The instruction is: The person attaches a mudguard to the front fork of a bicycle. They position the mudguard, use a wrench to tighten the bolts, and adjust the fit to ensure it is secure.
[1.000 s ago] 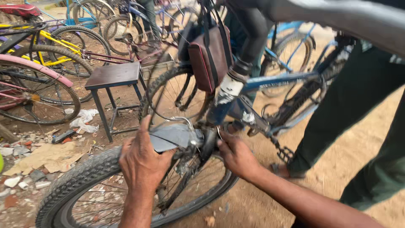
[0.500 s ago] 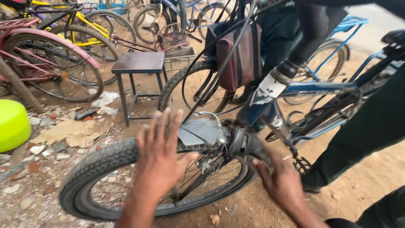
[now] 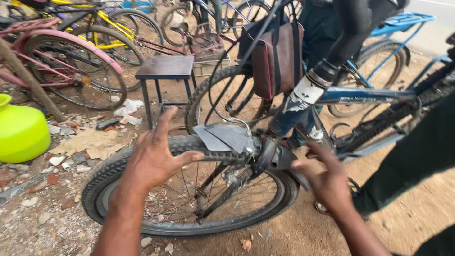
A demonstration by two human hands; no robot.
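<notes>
Your left hand (image 3: 154,159) is hovering with fingers (image 3: 165,124) spread wide, holding nothing, palm just above the tyre (image 3: 113,166). The grey mudguard (image 3: 225,137) is lying just to the right of those fingers, its long axis running along the wheel toward your right hand (image 3: 327,182). That hand is also opening loosely and empty, just right of the fork, slightly farther off.

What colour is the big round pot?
The pot is bright lime green; the head view shows it.
</notes>
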